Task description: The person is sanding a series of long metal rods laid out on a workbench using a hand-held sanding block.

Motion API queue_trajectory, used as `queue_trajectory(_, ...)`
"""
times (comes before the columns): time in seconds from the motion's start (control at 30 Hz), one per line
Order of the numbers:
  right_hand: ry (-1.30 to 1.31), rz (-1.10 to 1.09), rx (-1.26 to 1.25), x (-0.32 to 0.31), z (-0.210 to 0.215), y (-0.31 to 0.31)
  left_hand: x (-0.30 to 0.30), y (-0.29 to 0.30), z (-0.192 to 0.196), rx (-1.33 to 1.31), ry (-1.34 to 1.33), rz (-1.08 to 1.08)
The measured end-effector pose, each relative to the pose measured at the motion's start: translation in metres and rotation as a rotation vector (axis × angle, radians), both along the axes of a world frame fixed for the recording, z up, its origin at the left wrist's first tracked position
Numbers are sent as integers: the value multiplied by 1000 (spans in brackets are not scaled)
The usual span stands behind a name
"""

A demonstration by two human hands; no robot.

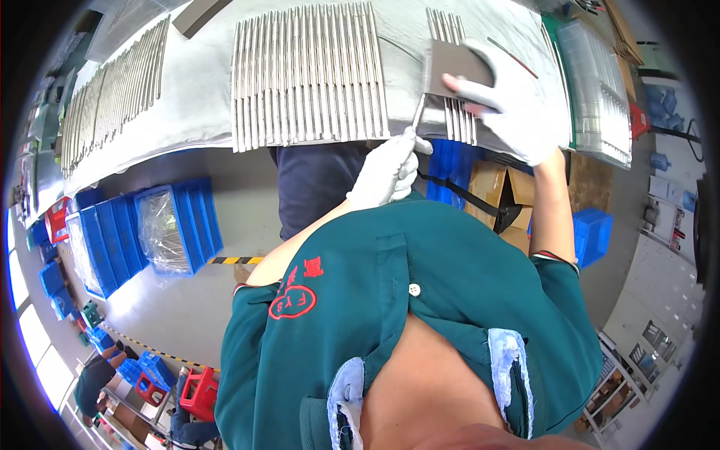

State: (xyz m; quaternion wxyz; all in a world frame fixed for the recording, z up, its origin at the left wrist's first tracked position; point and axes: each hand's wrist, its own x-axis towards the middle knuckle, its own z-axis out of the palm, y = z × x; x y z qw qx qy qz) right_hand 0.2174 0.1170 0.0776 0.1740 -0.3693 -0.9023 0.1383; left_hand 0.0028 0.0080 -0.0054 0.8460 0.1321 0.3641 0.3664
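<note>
My left hand (384,172), in a white glove, is closed around the lower end of a thin metal rod (419,111) at the table's near edge. My right hand (517,109), also gloved and slightly blurred, grips a flat brown-grey block (459,69) with the thumb across its face. The block's left edge is by the rod's upper end; whether they touch I cannot tell. Beneath the block lies a small row of rods (460,127), partly covered. A wide row of silver rods (307,79) lies left of my hands, and another row (116,90) farther left.
A second brown block (201,16) lies at the far left, a thin reddish stick (513,58) near my right hand. Clear plastic trays (600,97) stack at the right. Blue crates (176,225) and a cardboard box (487,196) stand below table height. Another person (97,386) is at lower left.
</note>
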Motion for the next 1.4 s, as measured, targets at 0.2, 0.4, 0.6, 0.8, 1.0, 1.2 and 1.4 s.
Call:
queue_trajectory(0.2,-124,-24,262,-11,-28,-1,3,0,1,36,90,18)
queue_trajectory(0.4,-210,-263,190,14,6,-5,1,2,0,57,88,-22)
queue_trajectory(0.6,-113,-51,286,-26,-4,-12,2,1,-2,48,60,9)
queue_trajectory(0.8,-107,-143,142,-12,-18,-12,3,1,-2,26,65,13)
queue_trajectory(1.0,-209,-102,233,-9,-16,-19,4,2,0,0,158,11)
queue_trajectory(1.2,-184,-172,249,1,4,-25,2,2,-3,26,97,9)
queue_trajectory(1.4,-132,-66,253,-20,-12,-19,3,2,-3,15,130,13)
